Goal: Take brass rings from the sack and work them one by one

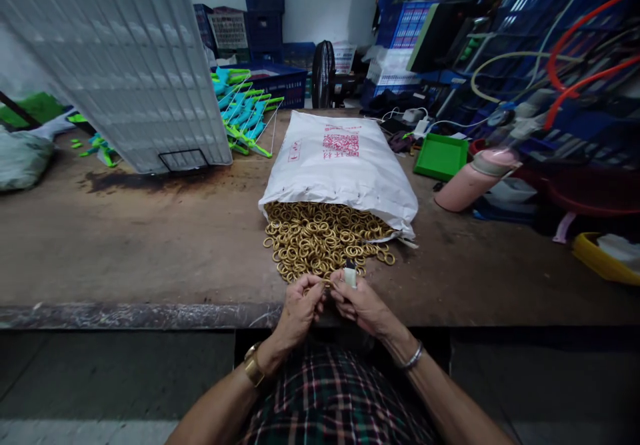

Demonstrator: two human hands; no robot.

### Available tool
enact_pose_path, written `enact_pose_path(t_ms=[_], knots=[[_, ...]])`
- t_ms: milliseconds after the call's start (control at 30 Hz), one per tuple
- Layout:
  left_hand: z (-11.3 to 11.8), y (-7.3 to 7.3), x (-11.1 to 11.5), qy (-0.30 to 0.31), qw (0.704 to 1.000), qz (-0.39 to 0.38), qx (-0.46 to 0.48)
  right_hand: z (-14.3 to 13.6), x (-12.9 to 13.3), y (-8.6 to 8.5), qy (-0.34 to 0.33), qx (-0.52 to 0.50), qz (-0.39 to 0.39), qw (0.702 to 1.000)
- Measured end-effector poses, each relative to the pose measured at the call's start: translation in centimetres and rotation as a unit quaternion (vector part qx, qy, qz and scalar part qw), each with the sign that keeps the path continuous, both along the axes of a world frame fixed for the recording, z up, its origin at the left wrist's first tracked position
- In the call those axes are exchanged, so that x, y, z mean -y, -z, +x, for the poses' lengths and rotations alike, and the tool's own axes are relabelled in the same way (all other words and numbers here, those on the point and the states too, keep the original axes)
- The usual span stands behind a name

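Over the table's front edge, my left hand point(301, 306) is closed in a pinch on a gold-coloured ring point(327, 284). My right hand point(364, 304) is closed beside it, its fingertips meeting the same ring. A small pale tool with a black end point(350, 276) sticks up from my right hand; its exact kind I cannot make out. Just beyond my hands lies a heap of gold-coloured rings point(315, 242). They spill from the open mouth of a white woven sack point(340, 172) with red print, lying on its side.
The brown table point(150, 252) carries a tall ribbed translucent panel point(150, 65) at the left, with green and turquoise plastic parts point(250, 115) beside it. To the right are a green tray point(441, 155), a pink bottle point(475, 180) and a yellow basin point(600, 262). A black fan point(324, 72) stands behind.
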State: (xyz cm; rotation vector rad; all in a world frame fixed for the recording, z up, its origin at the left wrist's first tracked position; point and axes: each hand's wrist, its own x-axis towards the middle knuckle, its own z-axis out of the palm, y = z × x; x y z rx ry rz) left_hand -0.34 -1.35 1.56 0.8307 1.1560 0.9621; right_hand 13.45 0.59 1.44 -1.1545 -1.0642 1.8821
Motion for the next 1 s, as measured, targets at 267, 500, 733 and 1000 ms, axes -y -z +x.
enact_pose_path(t_ms=[267, 500, 733, 1000], knots=[[-0.4, 0.4, -0.2, -0.02, 0.958, 0.206, -0.197, -0.4, -0.6, -0.1, 0.008, 0.266, 0.248, 0.931], [-0.8, -0.5, 0.0, 0.033, 0.997, 0.04, -0.055, -1.3, -0.3, 0.2, 0.022, 0.179, 0.11, 0.977], [-1.0, -0.8, 0.7, 0.064, 0.99, -0.029, 0.126, -1.5, 0.1, 0.0, 0.009, 0.091, 0.032, 0.995], [-1.0, -0.3, 1.0, 0.062, 0.996, -0.007, 0.071, -1.5, -0.1, 0.3, 0.016, 0.251, 0.232, 0.94]])
